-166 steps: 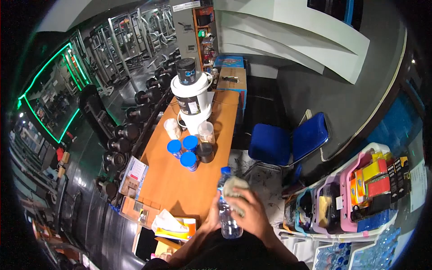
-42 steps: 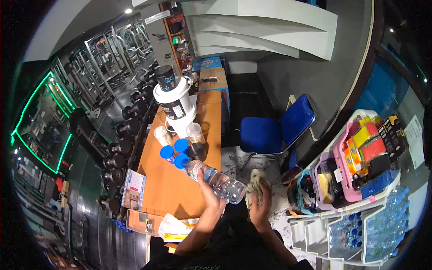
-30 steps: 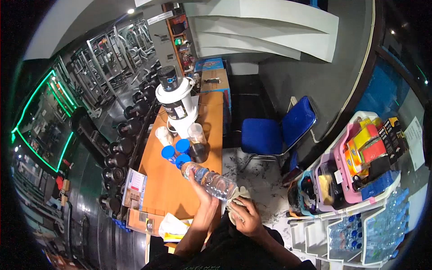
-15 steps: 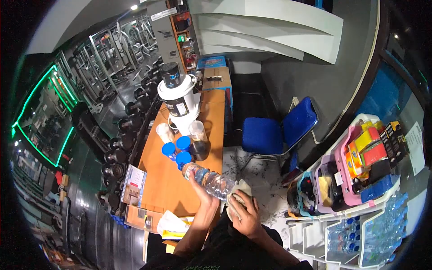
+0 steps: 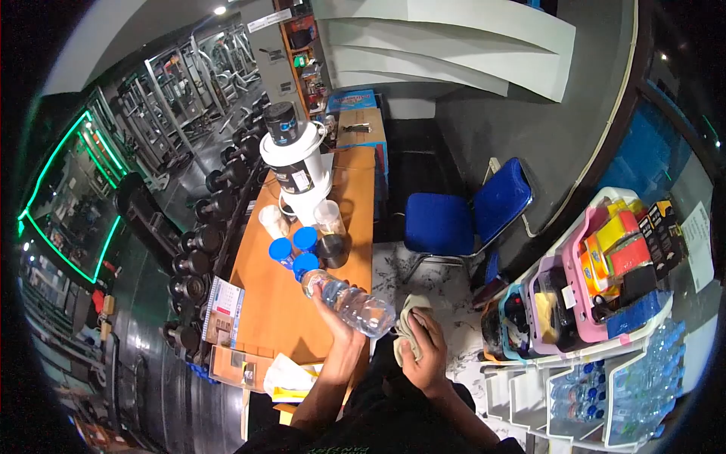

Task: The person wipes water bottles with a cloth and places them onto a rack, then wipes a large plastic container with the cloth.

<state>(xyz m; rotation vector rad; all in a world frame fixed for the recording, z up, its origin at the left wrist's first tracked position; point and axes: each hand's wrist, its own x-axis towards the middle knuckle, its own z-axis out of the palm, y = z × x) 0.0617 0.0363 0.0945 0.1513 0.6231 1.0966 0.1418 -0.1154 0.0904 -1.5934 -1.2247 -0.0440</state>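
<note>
A clear plastic water bottle lies tilted in my left hand, its base toward me at the right. My left fingers wrap round its body from below. In my right hand is a bunched beige cloth, a little apart from the bottle's base. Just beyond the bottle's upper end stand containers with blue lids, beside a clear shaker cup with a dark lower part. One blue cap overlaps the neck end of the bottle.
On the wooden table stand a white bucket with a black tub on top and a desk calendar. A blue chair is beyond the table. Baskets and bottle racks stand at the right; dumbbells line the left.
My right hand with the cloth has moved right, away from the bottle's base, leaving a small gap. The bottle stays in my left hand with little movement.
</note>
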